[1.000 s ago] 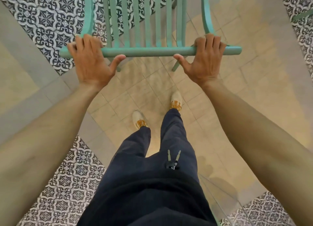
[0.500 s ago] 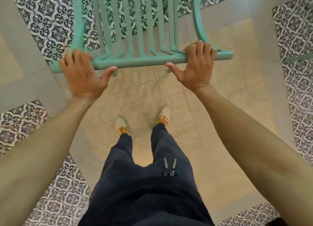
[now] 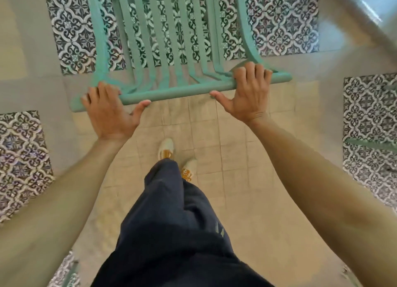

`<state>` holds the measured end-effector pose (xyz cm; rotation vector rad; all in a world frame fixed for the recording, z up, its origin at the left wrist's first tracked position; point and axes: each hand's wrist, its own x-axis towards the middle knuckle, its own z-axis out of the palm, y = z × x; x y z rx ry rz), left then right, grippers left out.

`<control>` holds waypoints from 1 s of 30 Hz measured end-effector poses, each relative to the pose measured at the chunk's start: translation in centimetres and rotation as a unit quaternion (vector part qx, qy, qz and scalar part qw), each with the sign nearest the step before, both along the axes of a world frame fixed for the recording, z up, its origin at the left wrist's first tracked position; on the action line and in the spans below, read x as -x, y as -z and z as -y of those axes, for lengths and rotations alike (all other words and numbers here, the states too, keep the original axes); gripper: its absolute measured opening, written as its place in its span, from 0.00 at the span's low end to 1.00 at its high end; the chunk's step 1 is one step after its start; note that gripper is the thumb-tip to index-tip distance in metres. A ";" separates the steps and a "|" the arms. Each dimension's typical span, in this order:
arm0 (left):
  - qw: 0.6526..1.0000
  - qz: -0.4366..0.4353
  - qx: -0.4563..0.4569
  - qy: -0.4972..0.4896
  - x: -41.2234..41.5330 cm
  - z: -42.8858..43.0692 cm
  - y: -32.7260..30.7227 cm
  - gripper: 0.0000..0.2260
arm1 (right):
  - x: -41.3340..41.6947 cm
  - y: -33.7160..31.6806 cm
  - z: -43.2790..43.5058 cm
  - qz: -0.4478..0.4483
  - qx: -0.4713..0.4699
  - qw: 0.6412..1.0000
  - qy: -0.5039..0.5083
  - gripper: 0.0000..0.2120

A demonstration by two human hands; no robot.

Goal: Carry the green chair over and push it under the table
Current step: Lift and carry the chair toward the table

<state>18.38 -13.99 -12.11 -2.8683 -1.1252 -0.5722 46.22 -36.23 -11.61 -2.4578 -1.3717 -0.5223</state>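
— Now, where is the green chair (image 3: 171, 50)?
— Over patterned floor tiles (image 3: 285, 22); left hand (image 3: 109, 112) and right hand (image 3: 249, 91) clasp its top rail (image 3: 178, 92).
— Advice?
— Grip evenly, keeping legs clear.

Left hand (image 3: 109, 114) and right hand (image 3: 249, 93) grip the green chair's (image 3: 171, 50) top rail; patterned floor tiles (image 3: 285, 22) below.
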 end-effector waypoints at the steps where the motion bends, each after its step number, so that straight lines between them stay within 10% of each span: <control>1: 1.000 0.002 -0.001 -0.005 -0.5 -0.3 0.0 0.31 | -0.7 0.2 -0.6 0.001 -0.004 1.000 -0.005 0.35; 30: 0.972 -0.003 0.049 -0.229 -25.9 -11.8 -0.7 0.34 | -32.7 -0.5 -25.6 -0.030 0.065 0.975 -0.210 0.37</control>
